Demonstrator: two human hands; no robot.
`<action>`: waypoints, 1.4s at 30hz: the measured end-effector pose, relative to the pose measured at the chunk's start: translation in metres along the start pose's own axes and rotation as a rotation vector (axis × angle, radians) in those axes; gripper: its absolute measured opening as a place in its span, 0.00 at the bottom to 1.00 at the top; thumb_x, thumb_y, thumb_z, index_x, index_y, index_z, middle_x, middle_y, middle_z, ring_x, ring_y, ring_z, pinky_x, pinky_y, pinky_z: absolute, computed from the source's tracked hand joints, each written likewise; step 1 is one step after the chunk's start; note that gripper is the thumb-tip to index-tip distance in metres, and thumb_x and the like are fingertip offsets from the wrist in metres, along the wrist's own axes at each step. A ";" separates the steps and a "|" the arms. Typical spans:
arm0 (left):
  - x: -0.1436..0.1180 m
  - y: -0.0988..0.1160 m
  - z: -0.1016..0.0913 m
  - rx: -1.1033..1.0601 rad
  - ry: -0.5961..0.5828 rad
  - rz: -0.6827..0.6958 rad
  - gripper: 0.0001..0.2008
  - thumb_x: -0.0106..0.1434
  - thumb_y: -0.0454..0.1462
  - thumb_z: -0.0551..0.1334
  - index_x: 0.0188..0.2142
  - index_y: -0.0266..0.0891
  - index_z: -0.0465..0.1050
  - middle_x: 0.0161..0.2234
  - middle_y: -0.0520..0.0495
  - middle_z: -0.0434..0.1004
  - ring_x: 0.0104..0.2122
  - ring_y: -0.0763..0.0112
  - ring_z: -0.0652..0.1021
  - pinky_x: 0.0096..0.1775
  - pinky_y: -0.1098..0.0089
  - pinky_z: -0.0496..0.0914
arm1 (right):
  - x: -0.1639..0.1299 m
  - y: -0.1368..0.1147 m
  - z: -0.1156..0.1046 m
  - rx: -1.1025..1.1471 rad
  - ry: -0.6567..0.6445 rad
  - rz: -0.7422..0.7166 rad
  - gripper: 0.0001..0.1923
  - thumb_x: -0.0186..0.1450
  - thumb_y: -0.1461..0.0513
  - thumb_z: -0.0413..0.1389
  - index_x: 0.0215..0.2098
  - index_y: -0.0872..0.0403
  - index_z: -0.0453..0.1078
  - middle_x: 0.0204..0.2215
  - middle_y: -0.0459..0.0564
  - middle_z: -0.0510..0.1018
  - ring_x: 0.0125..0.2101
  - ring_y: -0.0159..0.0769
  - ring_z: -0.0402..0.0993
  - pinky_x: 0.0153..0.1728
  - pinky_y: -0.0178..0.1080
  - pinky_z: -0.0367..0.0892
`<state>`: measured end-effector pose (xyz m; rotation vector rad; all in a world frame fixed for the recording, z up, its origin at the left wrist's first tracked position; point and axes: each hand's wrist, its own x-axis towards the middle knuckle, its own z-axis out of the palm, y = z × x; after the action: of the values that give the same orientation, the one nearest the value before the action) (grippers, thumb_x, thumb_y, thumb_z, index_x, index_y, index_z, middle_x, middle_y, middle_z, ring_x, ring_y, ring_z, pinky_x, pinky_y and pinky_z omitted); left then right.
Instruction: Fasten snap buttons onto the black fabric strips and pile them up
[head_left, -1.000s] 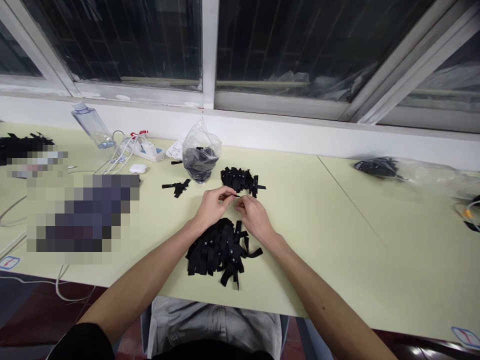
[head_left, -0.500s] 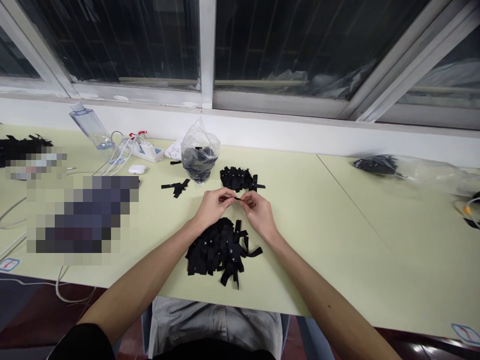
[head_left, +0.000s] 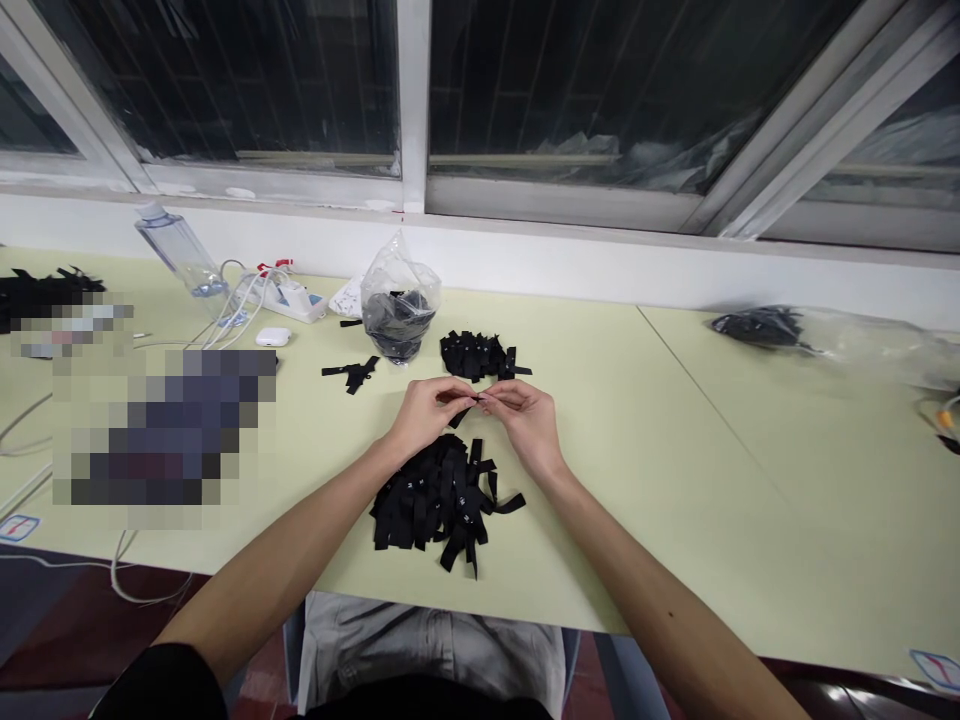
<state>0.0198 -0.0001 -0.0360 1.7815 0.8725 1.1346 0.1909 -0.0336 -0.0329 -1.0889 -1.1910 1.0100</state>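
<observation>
Head view: black strip (head_left: 458, 418) in hands (head_left: 428, 412), white marks (head_left: 463, 501) (illegible) on pile (head_left: 426, 505)

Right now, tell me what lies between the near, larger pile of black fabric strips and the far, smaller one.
In the head view, the left hand and the right hand show between them, together pinching one black fabric strip.

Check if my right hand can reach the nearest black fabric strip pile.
Likely yes: the near fabric strip pile lies largely unobstructed close to the right hand, though that hand seems busy pinching a black strip.
</observation>
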 end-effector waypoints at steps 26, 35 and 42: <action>-0.001 -0.003 0.001 0.012 0.075 -0.013 0.06 0.60 0.38 0.66 0.35 0.38 0.79 0.34 0.47 0.82 0.35 0.66 0.81 0.41 0.67 0.76 | -0.003 0.000 0.001 -0.161 -0.044 -0.048 0.14 0.57 0.53 0.66 0.35 0.53 0.74 0.32 0.51 0.80 0.35 0.42 0.79 0.41 0.44 0.73; -0.003 0.007 -0.001 0.199 0.055 0.144 0.06 0.64 0.37 0.63 0.37 0.42 0.81 0.38 0.47 0.83 0.39 0.64 0.81 0.44 0.64 0.74 | -0.004 -0.006 0.001 -0.076 -0.006 0.006 0.18 0.52 0.49 0.69 0.29 0.53 0.73 0.29 0.50 0.79 0.33 0.41 0.78 0.38 0.43 0.74; -0.003 0.008 -0.003 0.204 0.033 0.198 0.08 0.65 0.37 0.63 0.38 0.42 0.82 0.38 0.46 0.82 0.39 0.66 0.81 0.44 0.65 0.74 | -0.003 -0.004 0.000 0.033 0.000 0.076 0.17 0.49 0.52 0.71 0.28 0.52 0.74 0.28 0.48 0.78 0.32 0.39 0.77 0.37 0.42 0.74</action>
<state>0.0169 -0.0053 -0.0292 2.0585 0.8722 1.2389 0.1902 -0.0373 -0.0299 -1.1151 -1.1365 1.0851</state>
